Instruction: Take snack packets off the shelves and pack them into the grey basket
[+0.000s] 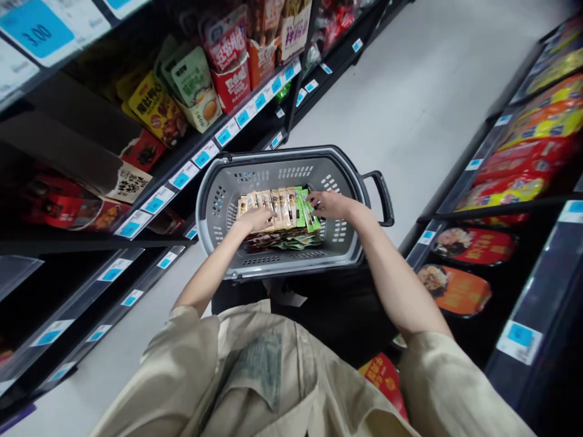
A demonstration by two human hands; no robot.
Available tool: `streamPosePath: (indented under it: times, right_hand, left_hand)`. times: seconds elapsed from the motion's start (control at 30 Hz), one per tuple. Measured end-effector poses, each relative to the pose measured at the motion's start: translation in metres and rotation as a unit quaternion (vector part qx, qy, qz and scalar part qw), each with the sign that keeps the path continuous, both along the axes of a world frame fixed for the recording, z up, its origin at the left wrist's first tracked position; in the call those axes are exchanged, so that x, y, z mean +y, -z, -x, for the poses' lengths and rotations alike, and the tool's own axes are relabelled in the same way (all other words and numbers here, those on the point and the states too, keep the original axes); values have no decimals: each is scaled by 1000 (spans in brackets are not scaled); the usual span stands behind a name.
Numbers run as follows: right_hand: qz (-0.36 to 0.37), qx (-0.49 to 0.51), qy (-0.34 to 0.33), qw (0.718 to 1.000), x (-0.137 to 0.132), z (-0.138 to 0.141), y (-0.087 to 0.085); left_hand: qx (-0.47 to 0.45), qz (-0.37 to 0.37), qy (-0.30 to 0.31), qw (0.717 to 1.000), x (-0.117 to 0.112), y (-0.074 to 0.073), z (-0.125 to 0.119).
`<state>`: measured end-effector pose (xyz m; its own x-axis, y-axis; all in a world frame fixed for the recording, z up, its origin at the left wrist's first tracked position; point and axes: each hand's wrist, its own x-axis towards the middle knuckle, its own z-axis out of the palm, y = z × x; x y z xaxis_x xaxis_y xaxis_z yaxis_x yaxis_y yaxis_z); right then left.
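Observation:
A grey shopping basket (209,200) with a black rim and handle stands on the floor in front of me. Inside it, a row of tan snack packets (277,203) stands upright, with green packets (304,206) at its right end; more packets lie flat beneath. My left hand (255,220) is inside the basket, its fingers curled over the tan packets at the row's left part. My right hand (330,204) reaches in from the right, fingers bent and pressed on the green packets. Both forearms are bare below beige sleeves.
Black shelves with blue price tags line the aisle's left side, holding snack bags (195,85). On the right, low shelves carry red, orange and yellow packs (473,246). The pale floor (410,103) runs on beyond the basket. A red packet (385,376) lies near my right elbow.

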<state>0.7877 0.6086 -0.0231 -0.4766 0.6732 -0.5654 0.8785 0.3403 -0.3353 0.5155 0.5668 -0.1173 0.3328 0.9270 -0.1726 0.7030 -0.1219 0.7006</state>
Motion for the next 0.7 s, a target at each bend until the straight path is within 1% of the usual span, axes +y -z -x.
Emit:
streamPosePath:
  times: [0.07, 0.1, 0.17, 0.23, 0.33, 0.43, 0.53, 0.6, 0.7]
  right_hand:
    - [16, -20, 3, 1000, 0, -5, 8]
    - [22, -33, 2, 999, 0, -8, 13]
    - [29, -67, -9, 997, -1, -11, 24]
    - [41, -111, -34, 992, -4, -9, 39]
    - [70, -162, -66, 982, -15, 6, 67]
    - [99, -184, -86, 974, -35, 28, 94]
    - [112, -206, -102, 967, -55, 47, 113]
    - [117, -217, -112, 963, -63, 57, 118]
    - [116, -227, -127, 959, -64, 65, 116]
  left_hand:
    - [91, 68, 100, 988, -6, 4, -3]
    - [126, 91, 130, 979, -9, 6, -5]
    - [173, 120, 168, 963, -16, 10, -10]
    - [207, 144, 203, 946, -21, 15, -16]
    - [231, 165, 243, 928, -26, 21, -26]
    - [237, 175, 263, 919, -28, 23, -31]
    - [232, 173, 255, 923, -29, 23, -32]
    - [220, 168, 236, 931, -30, 24, -31]
    - [187, 161, 200, 948, -29, 25, -32]
